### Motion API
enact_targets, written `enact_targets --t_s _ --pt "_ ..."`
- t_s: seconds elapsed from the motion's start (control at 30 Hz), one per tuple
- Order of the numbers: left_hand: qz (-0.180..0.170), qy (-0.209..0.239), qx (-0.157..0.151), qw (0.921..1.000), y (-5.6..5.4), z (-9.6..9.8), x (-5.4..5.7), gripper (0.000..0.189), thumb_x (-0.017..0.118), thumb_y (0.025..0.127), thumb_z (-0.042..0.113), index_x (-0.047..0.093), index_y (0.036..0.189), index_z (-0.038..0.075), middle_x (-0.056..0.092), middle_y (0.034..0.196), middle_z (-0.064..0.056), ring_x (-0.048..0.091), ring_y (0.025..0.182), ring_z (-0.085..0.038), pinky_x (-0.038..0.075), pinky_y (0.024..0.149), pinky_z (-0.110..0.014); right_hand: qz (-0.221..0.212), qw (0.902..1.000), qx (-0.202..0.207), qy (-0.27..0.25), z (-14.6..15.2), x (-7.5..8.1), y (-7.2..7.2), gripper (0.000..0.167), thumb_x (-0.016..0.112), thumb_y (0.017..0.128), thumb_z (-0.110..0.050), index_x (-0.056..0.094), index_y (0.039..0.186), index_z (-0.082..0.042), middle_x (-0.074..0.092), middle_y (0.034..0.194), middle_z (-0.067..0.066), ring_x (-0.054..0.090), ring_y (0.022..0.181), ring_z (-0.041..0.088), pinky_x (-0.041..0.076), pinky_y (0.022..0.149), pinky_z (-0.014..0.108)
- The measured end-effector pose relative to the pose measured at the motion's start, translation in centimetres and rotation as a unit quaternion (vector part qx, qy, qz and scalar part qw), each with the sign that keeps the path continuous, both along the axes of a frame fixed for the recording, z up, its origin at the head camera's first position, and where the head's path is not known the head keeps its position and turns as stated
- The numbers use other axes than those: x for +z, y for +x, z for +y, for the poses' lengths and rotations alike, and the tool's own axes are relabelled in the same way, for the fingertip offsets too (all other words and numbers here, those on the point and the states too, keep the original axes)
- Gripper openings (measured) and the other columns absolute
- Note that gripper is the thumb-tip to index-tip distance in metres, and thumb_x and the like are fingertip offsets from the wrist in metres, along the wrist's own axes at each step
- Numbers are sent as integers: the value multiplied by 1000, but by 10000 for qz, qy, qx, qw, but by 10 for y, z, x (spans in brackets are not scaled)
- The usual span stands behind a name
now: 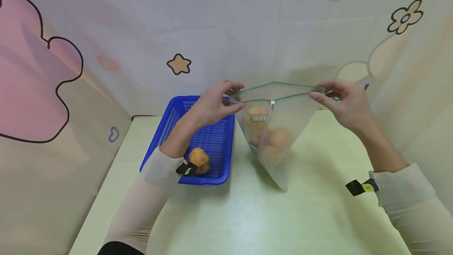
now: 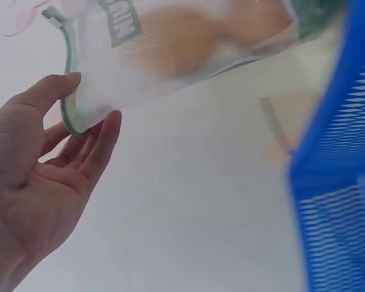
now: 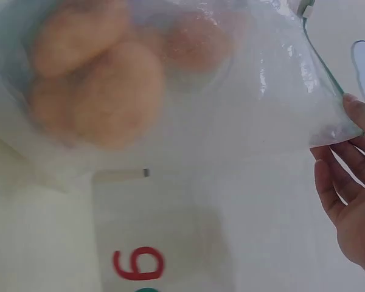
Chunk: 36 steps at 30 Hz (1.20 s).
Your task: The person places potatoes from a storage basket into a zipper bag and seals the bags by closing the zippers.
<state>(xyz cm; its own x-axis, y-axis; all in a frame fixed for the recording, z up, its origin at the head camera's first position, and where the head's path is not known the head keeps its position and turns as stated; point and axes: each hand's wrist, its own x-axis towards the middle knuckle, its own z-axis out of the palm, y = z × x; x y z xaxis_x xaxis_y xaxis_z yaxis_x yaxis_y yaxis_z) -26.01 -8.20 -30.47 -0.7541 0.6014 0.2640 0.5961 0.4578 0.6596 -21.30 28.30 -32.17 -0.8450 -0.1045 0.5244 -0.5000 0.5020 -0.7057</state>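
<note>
A translucent zip bag (image 1: 301, 111) with a green-edged mouth hangs between both hands, its mouth spread apart. Several potatoes (image 1: 281, 137) show through its wall, bunched in the lower part. My left hand (image 1: 214, 103) pinches the bag's left top corner between thumb and fingers. At the opposite corner, my right hand (image 1: 350, 103) does the same. A small white slider (image 1: 273, 104) sits near the middle of the front edge. In the left wrist view, the left hand's thumb and fingers lie either side of the green edge, beside printed lettering (image 2: 123, 19).
A blue plastic basket (image 1: 226, 168) stands on the pale table (image 1: 226, 223) left of the bag, partly behind the left forearm. At least one potato (image 1: 199, 159) lies in it. A patterned cloth backdrop (image 1: 219, 23) rises behind the table.
</note>
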Motion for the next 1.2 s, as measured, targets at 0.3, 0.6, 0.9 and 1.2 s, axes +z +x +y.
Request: enact_targets --t_s 0.3,0.6,0.9,1.2 --pt "159 -114 -194 9996 0 5 38 49 79 98 18 61 141 2 61 125 -8 65 115 -18 59 91 -24 448 9969 349 -545 -1 37 -8 19 77 91 8 75 110 11 76 91 -5 69 78 10 55 72 15" --pt "-124 -608 62 9981 -1 -6 8 53 80 97 18 59 143 2 59 131 -12 63 118 -24 60 91 -28 -204 9971 46 725 -22 57 -13 21 85 93 -21 81 112 -12 74 96 -10 70 82 3 50 69 15" --pt "-513 -601 410 9960 -1 -35 -37 59 81 97 21 55 147 6 62 135 -9 63 122 -24 59 95 -33 714 9837 1047 1279 -72 40 -31 19 87 89 -9 80 106 -6 76 90 -1 68 80 6 56 76 15" --pt "-894 -283 679 9933 1 -56 -71 66 85 94 22 53 149 8 61 137 -9 61 127 -27 58 100 -42 1263 9695 1455 1514 -98 23 -39 19 89 87 -11 80 103 -5 76 91 0 70 83 13 56 74 22"
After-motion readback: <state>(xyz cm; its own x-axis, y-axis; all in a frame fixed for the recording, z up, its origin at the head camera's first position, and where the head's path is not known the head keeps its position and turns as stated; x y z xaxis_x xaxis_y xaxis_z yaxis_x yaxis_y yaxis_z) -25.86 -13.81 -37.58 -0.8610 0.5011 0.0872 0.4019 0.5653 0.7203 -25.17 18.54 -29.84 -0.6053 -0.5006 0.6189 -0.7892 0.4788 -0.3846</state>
